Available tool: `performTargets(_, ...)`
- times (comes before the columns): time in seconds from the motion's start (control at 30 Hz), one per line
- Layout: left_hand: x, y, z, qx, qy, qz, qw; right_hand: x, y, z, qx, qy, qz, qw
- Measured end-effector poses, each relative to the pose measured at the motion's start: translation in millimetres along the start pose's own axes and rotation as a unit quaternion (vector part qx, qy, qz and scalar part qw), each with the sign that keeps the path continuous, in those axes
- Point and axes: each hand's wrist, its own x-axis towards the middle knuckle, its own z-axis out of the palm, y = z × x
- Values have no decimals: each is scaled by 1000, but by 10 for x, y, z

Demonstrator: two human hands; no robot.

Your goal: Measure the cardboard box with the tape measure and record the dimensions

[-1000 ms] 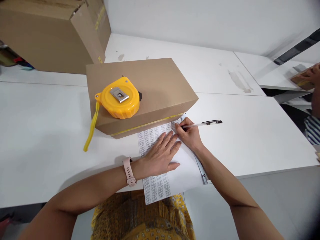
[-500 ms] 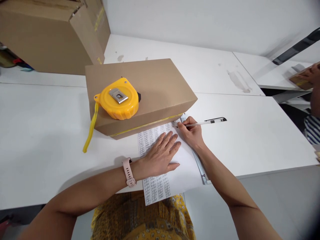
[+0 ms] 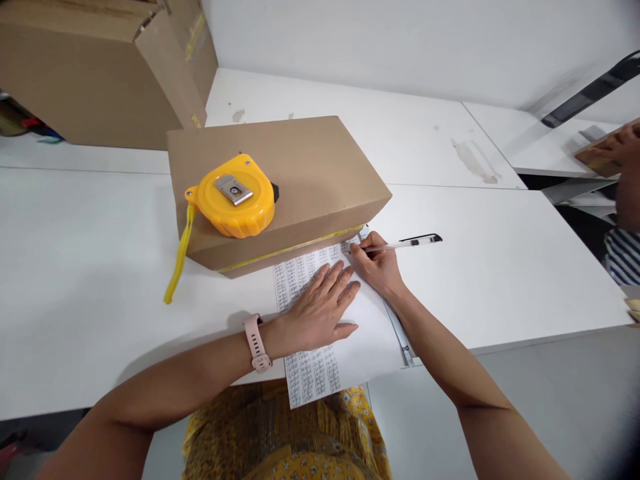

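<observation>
My left hand (image 3: pixel 320 308) lies flat, fingers spread, on a sheet of paper (image 3: pixel 367 347) filled with rows of handwriting. My right hand (image 3: pixel 379 265) pinches a clear pen (image 3: pixel 406 244) with a black cap, its tip on the paper's upper right part, close to the box edge. A closed brown cardboard box (image 3: pixel 310 170) stands just beyond the paper, partly over its top. A yellow tape measure (image 3: pixel 233 197) with a metal clip lies on the box, its yellow strap (image 3: pixel 177 260) hanging down the left side. A pink watch is on my left wrist.
A large cardboard box (image 3: pixel 100 67) stands at the back left of the white table (image 3: pixel 75 267). A ruler-like strip (image 3: pixel 400 330) lies under the paper's right edge. At the far right another person's hand (image 3: pixel 617 143) holds a brown item over a second table.
The pen's tail dipped and swung slightly as my right hand writes in place. My left hand stays flat on the paper. The view shifted a little.
</observation>
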Motion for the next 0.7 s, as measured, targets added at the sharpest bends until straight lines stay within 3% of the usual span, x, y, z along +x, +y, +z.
performTargets(0.7,0,0,-11,1,-2,-3,1000,-3,-17,-12,-20,11,-1,1000)
